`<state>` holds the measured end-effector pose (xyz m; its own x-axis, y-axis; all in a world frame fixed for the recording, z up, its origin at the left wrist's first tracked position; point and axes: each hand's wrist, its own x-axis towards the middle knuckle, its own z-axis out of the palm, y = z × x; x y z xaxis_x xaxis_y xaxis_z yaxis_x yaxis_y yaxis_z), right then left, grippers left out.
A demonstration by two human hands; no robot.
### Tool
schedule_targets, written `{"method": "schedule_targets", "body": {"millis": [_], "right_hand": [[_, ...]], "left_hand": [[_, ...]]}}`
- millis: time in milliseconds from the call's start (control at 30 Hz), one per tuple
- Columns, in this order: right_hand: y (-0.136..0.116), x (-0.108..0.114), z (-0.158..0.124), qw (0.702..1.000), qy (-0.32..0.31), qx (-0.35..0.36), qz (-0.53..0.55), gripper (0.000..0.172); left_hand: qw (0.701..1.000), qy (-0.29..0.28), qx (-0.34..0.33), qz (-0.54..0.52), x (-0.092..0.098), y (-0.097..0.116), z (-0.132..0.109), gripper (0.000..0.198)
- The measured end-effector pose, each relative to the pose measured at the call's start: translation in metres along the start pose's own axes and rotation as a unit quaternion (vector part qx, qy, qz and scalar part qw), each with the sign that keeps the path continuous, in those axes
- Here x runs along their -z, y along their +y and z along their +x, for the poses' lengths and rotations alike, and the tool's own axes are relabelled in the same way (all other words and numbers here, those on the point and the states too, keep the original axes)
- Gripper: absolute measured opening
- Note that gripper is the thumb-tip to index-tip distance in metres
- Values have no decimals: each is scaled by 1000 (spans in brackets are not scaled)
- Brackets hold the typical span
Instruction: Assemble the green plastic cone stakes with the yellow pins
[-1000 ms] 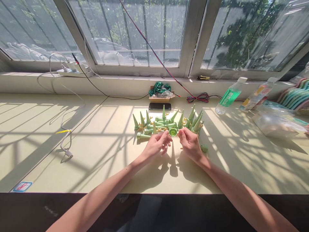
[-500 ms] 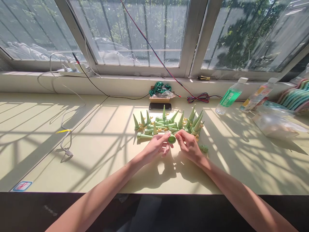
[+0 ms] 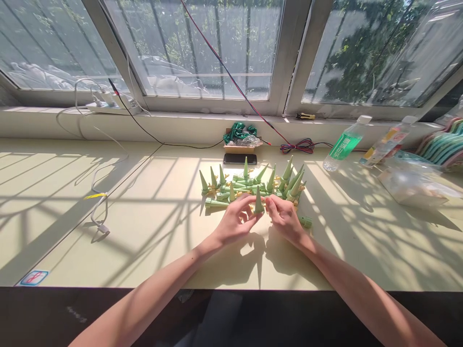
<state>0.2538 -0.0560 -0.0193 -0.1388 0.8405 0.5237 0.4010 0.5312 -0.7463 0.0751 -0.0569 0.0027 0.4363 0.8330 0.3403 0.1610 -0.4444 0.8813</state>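
Note:
A green plastic watering spike (image 3: 258, 202) stands point up between the fingers and thumb of my left hand (image 3: 237, 219). My right hand (image 3: 284, 217) is closed in a pinch at the right side of this spike. What its fingertips hold is too small and hidden to make out. Just beyond both hands lies a pile of similar green spikes (image 3: 246, 183), several upright and others on their sides, with small yellowish parts among them. One more green piece (image 3: 306, 221) lies beside my right wrist, partly hidden.
Behind the pile are a black phone (image 3: 240, 159) and a small cardboard box (image 3: 239, 149) with green material. Bottles (image 3: 343, 147) and a clear plastic bag (image 3: 412, 185) stand to the right. A white cable (image 3: 97, 212) lies left; a bundled wire (image 3: 300, 146) rests by the sill.
The spike in my left hand has turned from showing its round open end to pointing upward. My left fingers have shifted around its base. My right hand stays pinched beside it.

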Motion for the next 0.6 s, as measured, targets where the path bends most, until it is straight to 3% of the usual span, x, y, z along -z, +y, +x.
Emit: {"method": "schedule_targets", "body": {"millis": [133,267,433,500,600], "right_hand": [[-2,0,1,1000,21,2,3,41],[-2,1,2,998,56,-6,6,39],[-1,3,2,998,60,22,-13,37],[0,3,1,998,35,44,-24,35],[2,3,0,997,4,71,-41,33]], "left_hand": [[1000,20,10,4,-1,-4,1,31],[988,51,115,-95,0,-3,5,37],[950,-41,244,-192,2,0,8,61],[935,-79,272,-212,2,0,8,70],[915,-93,290,-264,3,0,7,70]]}}
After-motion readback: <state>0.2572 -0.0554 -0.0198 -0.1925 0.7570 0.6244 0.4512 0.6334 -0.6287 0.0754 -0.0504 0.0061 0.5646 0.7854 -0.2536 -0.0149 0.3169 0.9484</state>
